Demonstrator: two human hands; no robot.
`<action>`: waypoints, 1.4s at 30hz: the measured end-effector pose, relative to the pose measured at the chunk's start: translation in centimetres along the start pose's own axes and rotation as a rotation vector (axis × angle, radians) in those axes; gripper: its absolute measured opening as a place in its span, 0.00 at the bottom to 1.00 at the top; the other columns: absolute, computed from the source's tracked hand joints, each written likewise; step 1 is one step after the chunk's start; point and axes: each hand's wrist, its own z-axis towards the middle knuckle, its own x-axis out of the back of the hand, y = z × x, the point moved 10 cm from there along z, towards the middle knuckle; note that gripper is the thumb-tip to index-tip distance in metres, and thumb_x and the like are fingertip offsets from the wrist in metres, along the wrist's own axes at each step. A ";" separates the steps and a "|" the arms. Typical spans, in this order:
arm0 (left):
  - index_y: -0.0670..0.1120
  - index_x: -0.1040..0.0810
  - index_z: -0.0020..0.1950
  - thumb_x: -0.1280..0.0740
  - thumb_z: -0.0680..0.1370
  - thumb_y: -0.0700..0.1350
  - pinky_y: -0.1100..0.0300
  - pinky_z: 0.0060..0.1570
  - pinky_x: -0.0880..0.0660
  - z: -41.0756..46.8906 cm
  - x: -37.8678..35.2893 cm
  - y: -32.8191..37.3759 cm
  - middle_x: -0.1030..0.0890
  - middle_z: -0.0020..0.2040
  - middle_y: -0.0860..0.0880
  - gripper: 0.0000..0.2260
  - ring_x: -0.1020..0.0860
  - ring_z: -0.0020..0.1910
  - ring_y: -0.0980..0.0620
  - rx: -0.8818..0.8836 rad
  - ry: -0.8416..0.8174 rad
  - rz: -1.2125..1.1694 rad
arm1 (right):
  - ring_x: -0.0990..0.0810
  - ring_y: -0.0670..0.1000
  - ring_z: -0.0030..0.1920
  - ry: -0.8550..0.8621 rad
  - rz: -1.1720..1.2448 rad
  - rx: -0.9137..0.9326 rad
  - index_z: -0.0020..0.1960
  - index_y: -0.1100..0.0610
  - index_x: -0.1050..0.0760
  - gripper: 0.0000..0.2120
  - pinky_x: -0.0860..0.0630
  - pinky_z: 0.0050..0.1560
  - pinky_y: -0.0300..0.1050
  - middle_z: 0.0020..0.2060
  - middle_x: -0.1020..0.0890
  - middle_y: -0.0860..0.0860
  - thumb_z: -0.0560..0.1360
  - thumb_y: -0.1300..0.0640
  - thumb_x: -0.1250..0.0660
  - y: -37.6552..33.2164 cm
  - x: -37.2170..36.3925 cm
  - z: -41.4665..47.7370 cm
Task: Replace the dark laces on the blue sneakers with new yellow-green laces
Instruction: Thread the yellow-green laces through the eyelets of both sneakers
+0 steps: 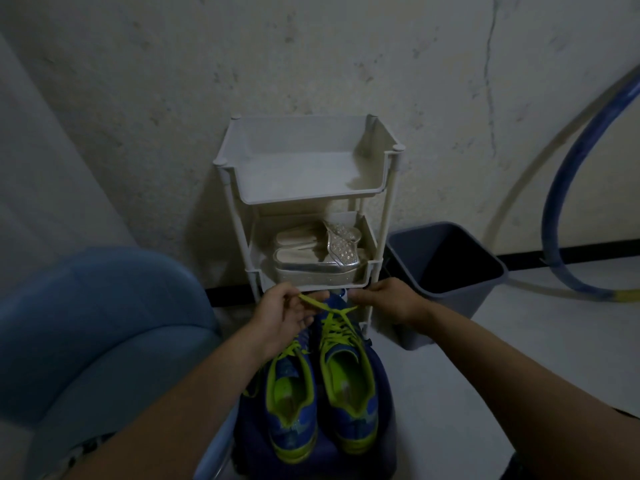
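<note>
Both sneakers sat side by side, toes away from me, on a dark blue stool (382, 393) in front of the rack (304, 174). The one on my right (349, 386) carried a yellow-green lace (322, 306) crossed up its eyelets. The one on my left (291, 407) showed the same colour, partly hidden under my wrist.

My left grip (287, 315) was closed on one free end of the lace, pinching it between thumb and fingers just above the toe. My right grip (384, 303) was curled at the other end and seemed to pinch it too, though the fingertips were turned away from me. The two ends crossed between my grips, pulled fairly taut.

The lace looked flat, soft and light, so I judged it would twist or slip if held loosely. Pinching near the tips seemed best, pulling evenly on both sides. The sneaker looked light enough to shift on the stool under a hard tug.
</note>
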 end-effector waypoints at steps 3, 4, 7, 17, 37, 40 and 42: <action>0.46 0.29 0.23 0.44 0.78 0.42 0.56 0.37 0.32 0.0 0.9 -0.2 0.19 0.31 0.46 0.22 0.22 0.33 0.47 0.045 0.092 0.227 | 0.20 0.44 0.38 -0.016 -0.210 0.007 0.38 0.53 0.19 0.13 0.27 0.39 0.37 0.36 0.17 0.47 0.73 0.44 0.28 0.5 0.3 -0.2; 0.46 0.28 0.26 0.43 0.79 0.43 0.57 0.36 0.32 0.2 1.8 0.1 0.22 0.28 0.48 0.20 0.25 0.33 0.47 0.035 0.146 0.490 | 0.21 0.45 0.38 0.007 -0.383 -0.012 0.37 0.52 0.21 0.14 0.29 0.38 0.38 0.37 0.19 0.47 0.74 0.43 0.29 1.0 0.8 -0.2; 0.48 0.30 0.32 0.38 0.78 0.47 0.55 0.40 0.30 0.9 1.9 0.4 0.27 0.32 0.51 0.14 0.27 0.38 0.49 -0.034 0.123 1.196 | 0.22 0.54 0.49 0.049 -0.766 -0.089 0.41 0.50 0.27 0.17 0.28 0.47 0.46 0.44 0.22 0.51 0.73 0.37 0.33 2.4 1.3 -0.2; 0.54 0.17 0.50 0.29 0.74 0.56 0.59 0.51 0.23 0.4 -0.4 -1.1 0.17 0.50 0.56 0.09 0.21 0.49 0.59 -0.140 -0.230 1.477 | 0.18 0.53 0.39 -0.222 -0.355 -0.010 0.53 0.63 0.22 0.13 0.22 0.43 0.46 0.40 0.17 0.57 0.81 0.53 0.38 1.3 -3.5 -0.5; 0.50 0.21 0.41 0.38 0.80 0.49 0.56 0.39 0.26 0.3 -2.4 3.1 0.18 0.35 0.52 0.11 0.23 0.33 0.56 -0.245 -0.092 1.147 | 0.25 0.36 0.32 -0.140 -0.108 0.238 0.40 0.50 0.19 0.05 0.28 0.40 0.34 0.30 0.22 0.41 0.74 0.53 0.26 -4.6 -4.4 -0.7; 0.50 0.19 0.42 0.35 0.79 0.48 0.61 0.35 0.29 0.5 -1.6 4.3 0.19 0.33 0.52 0.09 0.24 0.31 0.58 -0.298 0.013 1.125 | 0.24 0.38 0.32 -0.098 -0.009 0.173 0.39 0.53 0.20 0.06 0.27 0.35 0.31 0.31 0.21 0.44 0.75 0.56 0.27 -3.9 -3.6 -0.5; 0.50 0.15 0.43 0.31 0.77 0.50 0.64 0.35 0.28 0.7 -1.2 3.8 0.18 0.34 0.53 0.07 0.22 0.33 0.59 -0.287 0.036 1.118 | 0.23 0.40 0.31 -0.075 0.075 0.115 0.41 0.57 0.19 0.05 0.28 0.31 0.30 0.30 0.21 0.45 0.75 0.58 0.28 -3.1 -3.0 -0.6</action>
